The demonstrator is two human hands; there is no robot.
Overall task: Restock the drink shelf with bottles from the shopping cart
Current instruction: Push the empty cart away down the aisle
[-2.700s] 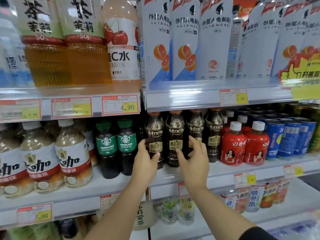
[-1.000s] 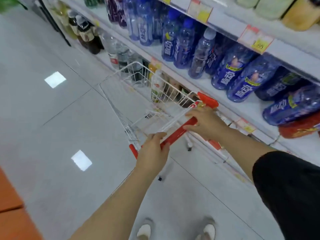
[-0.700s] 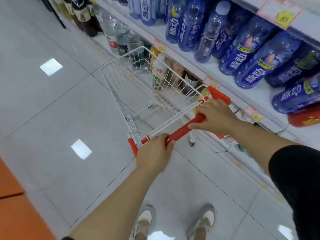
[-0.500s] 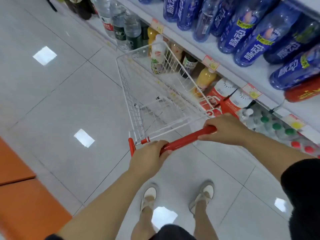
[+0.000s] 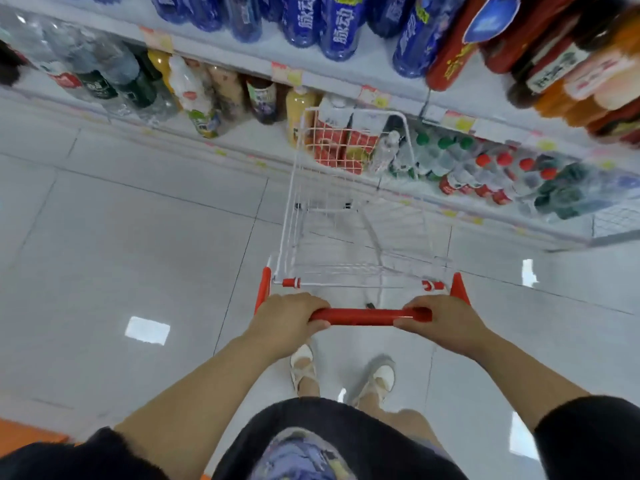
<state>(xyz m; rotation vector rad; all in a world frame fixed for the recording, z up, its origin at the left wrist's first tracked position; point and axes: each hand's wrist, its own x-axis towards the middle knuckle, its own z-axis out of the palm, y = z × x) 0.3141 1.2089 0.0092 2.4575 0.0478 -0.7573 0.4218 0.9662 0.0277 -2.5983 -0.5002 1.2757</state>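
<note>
Left hand: our left hand point(image 5: 289, 320) is wrapped round the left end of the red handle bar point(image 5: 367, 316), fingers curled over the top.
Right hand: our right hand point(image 5: 445, 323) grips the right end of the same bar, knuckles up.
Shopping cart: the white wire shopping cart point(image 5: 286, 216) stands on the tiled floor point(image 5: 138, 220) straight ahead of us, with its front end near the lowest shelf level.
Drink shelf: the drink shelf point(image 5: 346, 72) runs across the top of our view, with price tags along its edges.
Bottles: blue bottles point(image 5: 334, 26) stand on the level above the cart. Small capped bottles point(image 5: 485, 168), with green and red caps, sit low down just right of the cart's front.
Clear bottle: one clear bottle point(image 5: 384, 150) shows at the cart's front wire. We cannot tell whether it is in the cart or on the shelf behind.
Feet: our pale shoes point(image 5: 303, 367) are on the floor below the handle.
</note>
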